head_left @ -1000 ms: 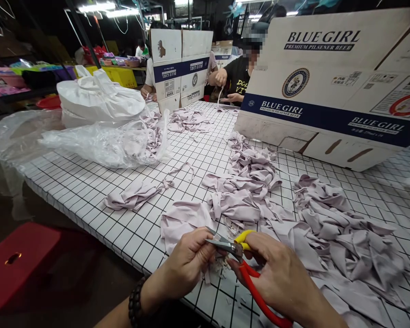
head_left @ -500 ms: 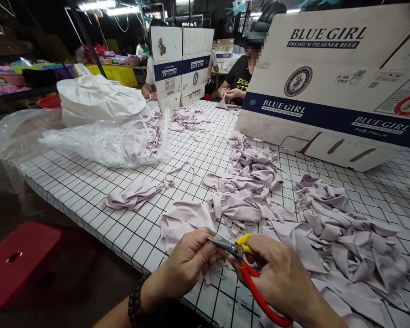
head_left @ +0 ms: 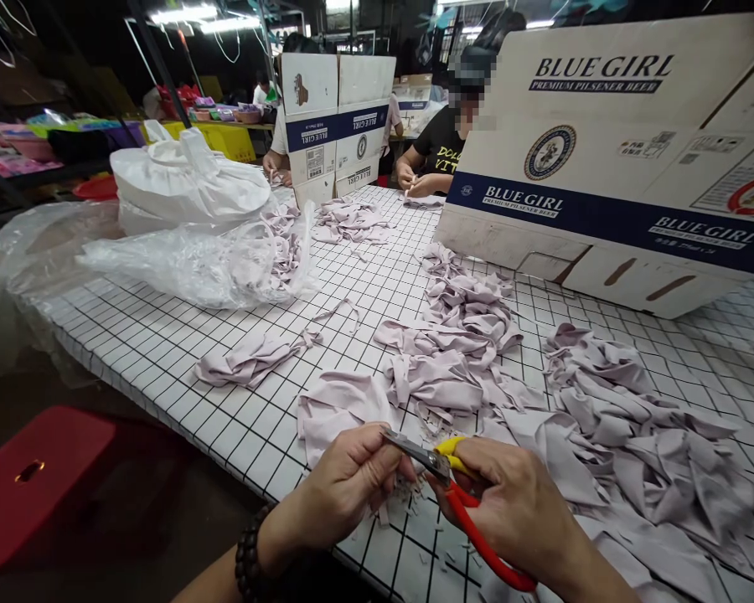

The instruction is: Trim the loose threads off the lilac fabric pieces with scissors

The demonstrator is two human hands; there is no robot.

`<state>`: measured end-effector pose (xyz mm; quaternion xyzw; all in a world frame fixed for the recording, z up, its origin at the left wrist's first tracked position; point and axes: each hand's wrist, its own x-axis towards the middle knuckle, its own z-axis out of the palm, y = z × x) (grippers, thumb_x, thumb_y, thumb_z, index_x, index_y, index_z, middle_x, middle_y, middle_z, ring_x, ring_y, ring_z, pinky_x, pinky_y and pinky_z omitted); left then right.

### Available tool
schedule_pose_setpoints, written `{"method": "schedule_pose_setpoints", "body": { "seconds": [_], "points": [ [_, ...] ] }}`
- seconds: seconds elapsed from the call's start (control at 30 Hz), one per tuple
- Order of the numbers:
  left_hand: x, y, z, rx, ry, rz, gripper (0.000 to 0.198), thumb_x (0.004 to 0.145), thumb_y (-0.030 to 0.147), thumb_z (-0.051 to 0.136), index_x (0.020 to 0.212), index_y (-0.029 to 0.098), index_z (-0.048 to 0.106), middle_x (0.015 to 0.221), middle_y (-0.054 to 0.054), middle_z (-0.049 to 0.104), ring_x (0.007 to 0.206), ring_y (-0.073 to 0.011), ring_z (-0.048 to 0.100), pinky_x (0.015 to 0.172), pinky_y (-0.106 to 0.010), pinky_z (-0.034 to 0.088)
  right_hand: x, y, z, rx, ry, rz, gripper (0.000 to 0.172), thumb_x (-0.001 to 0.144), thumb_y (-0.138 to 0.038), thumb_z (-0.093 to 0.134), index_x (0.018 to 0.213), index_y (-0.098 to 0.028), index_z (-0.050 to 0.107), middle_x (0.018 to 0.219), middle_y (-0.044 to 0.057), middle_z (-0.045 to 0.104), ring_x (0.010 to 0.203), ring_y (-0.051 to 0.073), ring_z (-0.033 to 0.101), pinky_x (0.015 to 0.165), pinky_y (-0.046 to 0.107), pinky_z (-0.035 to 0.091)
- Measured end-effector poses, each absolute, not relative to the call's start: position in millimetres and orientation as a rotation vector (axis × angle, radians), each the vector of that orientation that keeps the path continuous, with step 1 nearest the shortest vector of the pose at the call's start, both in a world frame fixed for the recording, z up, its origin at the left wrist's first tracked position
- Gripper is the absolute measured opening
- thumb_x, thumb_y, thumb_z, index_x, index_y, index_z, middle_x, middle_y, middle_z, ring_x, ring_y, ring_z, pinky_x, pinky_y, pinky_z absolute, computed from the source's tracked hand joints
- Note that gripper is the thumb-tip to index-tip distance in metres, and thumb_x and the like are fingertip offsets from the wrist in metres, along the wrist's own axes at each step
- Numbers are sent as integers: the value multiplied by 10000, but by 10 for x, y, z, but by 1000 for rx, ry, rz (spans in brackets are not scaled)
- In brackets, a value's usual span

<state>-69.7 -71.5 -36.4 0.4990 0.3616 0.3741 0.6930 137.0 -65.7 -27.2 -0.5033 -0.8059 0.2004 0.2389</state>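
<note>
My right hand [head_left: 519, 515] grips a pair of scissors [head_left: 443, 477] with red and yellow handles, the metal blades pointing left. My left hand [head_left: 345, 486] is closed in a pinch right at the blade tips, holding a small pale lilac fabric piece that I can barely see. Tiny fabric snippets [head_left: 415, 494] lie on the grid-patterned table [head_left: 163, 352] under both hands. Piles of lilac fabric pieces [head_left: 609, 419] spread over the table to the right and ahead [head_left: 452, 352].
A large "Blue Girl" cardboard box [head_left: 603, 167] lies at the right; a smaller one [head_left: 336, 126] stands at the far end. Clear plastic bags [head_left: 188, 251] and a white bundle [head_left: 188, 180] sit left. A red stool [head_left: 31, 486] is below left. People work across the table [head_left: 440, 151].
My hands and scissors have dropped slightly in the view, staying together. The person across the table lowered a fabric strip down onto the table.
</note>
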Motion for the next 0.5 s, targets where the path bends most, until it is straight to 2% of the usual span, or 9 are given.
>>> {"method": "schedule_pose_setpoints", "body": {
  "seconds": [0.1,0.17,0.2,0.27,0.3,0.33,0.4,0.43,0.5],
  "points": [
    [-706,-695,-353,1102,799,859,425,921,532,501,806,137,608,576,43,389,479,-73,332,458,-203,286,1431,-635,-296,-1444,-2029,970,445,736,-352,665,550,-220,283,516,-65,298,487,95,264,450,238,219],
    [-731,-666,-364,1194,856,886,417,950,501,449,820,144,622,610,24,424,508,-91,377,492,-217,343,1488,-629,-311,-1449,-1769,1312,387,779,-465,649,615,-218,400,581,-52,355,524,108,324,467,232,295],
    [-749,-647,-386,1296,930,907,402,962,473,427,842,153,639,683,-10,489,584,-119,457,562,-242,411,1513,-633,-320,-1436,-1646,1436,378,795,-523,626,670,-215,446,619,-44,379,550,118,354,487,236,336],
    [-792,-606,-476,1564,1188,935,308,942,425,472,938,184,665,1001,-93,582,932,-223,552,829,-363,470,1545,-660,-350,-1430,-1525,1534,401,799,-592,603,750,-211,488,675,-31,410,601,134,395,536,249,383],
    [-816,-585,-545,1684,1345,917,272,897,416,546,1018,200,658,1170,-114,555,1108,-281,498,947,-438,423,1549,-685,-371,-1452,-1533,1537,409,791,-598,614,756,-209,494,683,-30,419,616,138,405,552,251,387],
    [-839,-566,-625,1771,1495,873,338,832,409,628,1103,206,633,1276,-126,514,1208,-327,432,1008,-501,370,1547,-716,-395,-1485,-1559,1526,410,782,-590,634,743,-208,491,680,-32,423,622,138,406,559,248,382],
    [-885,-533,-782,1842,1680,734,534,724,375,721,1203,186,578,1277,-149,535,1192,-367,451,990,-560,365,1532,-796,-456,-1544,-1587,1477,407,771,-569,659,718,-205,485,665,-39,417,621,133,395,563,240,363],
    [-910,-520,-838,1844,1690,666,520,722,346,714,1193,173,580,1204,-145,585,1117,-353,511,951,-549,397,1527,-843,-492,-1554,-1571,1459,413,771,-574,654,706,-204,480,656,-43,408,613,129,382,557,238,351],
    [-973,-484,-863,1800,1608,565,304,776,287,644,1053,161,636,1015,-108,661,934,-286,599,847,-464,461,1532,-943,-578,-1552,-1499,1436,449,764,-614,628,678,-207,459,635,-49,381,589,124,353,538,239,326]
  ]
}}
